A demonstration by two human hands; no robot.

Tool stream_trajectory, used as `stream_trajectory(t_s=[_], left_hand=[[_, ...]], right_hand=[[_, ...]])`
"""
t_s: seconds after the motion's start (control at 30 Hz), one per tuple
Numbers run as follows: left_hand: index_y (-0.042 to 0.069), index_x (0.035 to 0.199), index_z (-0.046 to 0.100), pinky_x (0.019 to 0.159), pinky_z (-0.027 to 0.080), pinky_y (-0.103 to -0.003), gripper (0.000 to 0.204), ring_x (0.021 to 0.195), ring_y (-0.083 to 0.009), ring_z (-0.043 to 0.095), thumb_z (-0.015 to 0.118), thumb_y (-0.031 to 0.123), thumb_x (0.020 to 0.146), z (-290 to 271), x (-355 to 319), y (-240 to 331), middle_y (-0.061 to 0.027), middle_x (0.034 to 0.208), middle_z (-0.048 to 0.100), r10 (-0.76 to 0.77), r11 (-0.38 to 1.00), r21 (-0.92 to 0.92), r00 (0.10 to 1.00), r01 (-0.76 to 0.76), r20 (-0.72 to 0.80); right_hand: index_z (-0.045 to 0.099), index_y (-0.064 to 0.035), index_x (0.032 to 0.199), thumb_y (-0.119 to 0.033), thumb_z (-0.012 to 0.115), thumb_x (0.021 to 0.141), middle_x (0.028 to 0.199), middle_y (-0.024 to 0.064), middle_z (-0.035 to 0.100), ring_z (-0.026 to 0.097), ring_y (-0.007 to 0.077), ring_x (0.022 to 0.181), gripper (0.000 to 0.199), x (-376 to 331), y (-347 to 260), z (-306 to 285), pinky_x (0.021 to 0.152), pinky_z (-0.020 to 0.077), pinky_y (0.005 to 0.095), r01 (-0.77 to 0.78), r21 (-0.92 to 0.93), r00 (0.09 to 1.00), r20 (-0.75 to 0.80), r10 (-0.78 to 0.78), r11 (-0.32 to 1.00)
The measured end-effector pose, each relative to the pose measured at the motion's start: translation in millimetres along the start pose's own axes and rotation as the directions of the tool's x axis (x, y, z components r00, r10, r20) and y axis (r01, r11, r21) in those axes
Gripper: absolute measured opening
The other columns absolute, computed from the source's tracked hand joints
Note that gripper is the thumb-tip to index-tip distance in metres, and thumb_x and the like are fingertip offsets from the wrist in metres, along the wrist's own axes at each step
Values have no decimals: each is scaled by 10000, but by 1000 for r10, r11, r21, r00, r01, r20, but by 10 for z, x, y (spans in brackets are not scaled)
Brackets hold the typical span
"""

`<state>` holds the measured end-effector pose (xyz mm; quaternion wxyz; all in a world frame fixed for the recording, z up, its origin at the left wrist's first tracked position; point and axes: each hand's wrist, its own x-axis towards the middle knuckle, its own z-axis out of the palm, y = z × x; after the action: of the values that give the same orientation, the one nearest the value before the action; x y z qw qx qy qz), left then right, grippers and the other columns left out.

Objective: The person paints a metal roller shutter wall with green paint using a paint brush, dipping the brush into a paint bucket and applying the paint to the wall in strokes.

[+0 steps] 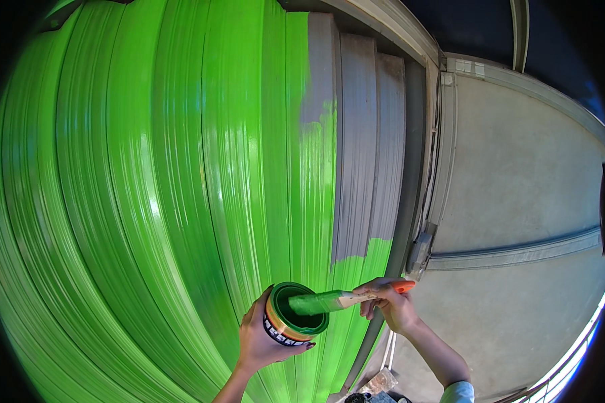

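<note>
My left hand (261, 341) is wrapped round a paint can (284, 329) with an orange, black and white label, tilted so its opening shows. Green paint coats the rim and inside. In my right hand (394, 307) is a paintbrush (353, 299) with a pale wooden handle and an orange end. Its bristles, covered in green, lie across the can's mouth; whether they touch the rim I cannot tell. Behind both hands stands a ribbed metal wall (181, 154), mostly bright glossy green. Bare grey patches (358, 127) show at its upper right, with ragged paint edges.
A dark vertical post (410, 148) edges the ribbed wall, with cables and a small grey box (420, 250) beside it. Plain grey panels (517, 161) joined by a metal rail (517, 254) stand to the right. Low down lies a brownish block-like object (381, 381) near dark items.
</note>
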<state>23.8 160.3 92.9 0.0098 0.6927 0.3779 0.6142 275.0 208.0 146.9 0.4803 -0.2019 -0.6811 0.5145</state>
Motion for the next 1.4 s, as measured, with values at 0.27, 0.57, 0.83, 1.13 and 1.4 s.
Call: stream_trajectory(t_s=[0.27,0.57,0.83,1.13,1.4], left_hand=[[-51,1231,414,849,498,-376,1015,958,-285,622,890,343,425,-11,30,81,-148,1062,613,-2,1000,24,1000,3,-15],[-59,1229,412,842,502,-369,1020,954,-283,623,890,346,425,18,81,105,-150,1058,615,-16,999,29,999,17,-41],[-59,1230,408,845,505,-366,1028,958,-273,627,897,340,418,30,148,167,-148,1061,616,16,999,29,999,-15,-35],[-62,1237,405,861,501,-359,1035,960,-269,629,893,351,423,28,152,227,-160,1078,607,-41,999,5,998,41,-50],[-67,1236,404,883,493,-354,1025,979,-254,624,893,325,426,29,228,395,-163,1081,607,-36,989,-149,994,21,-104]], right_hand=[[610,64,1063,-84,456,851,804,167,660,654,220,676,301,41,-181,20,620,544,301,54,-18,991,120,-52,998],[639,73,989,9,500,835,756,128,659,645,166,640,217,137,-425,133,569,534,262,117,-243,986,141,-84,963],[642,64,971,-13,486,852,734,122,657,627,148,590,211,157,-378,150,524,512,238,115,-207,985,151,-85,972],[643,80,888,-68,478,805,687,165,643,619,198,525,237,316,-727,149,465,509,278,287,-241,958,80,-276,927],[688,11,853,-142,543,822,599,60,628,551,93,484,213,1297,-1902,214,456,433,218,641,-500,676,9,-736,583]])
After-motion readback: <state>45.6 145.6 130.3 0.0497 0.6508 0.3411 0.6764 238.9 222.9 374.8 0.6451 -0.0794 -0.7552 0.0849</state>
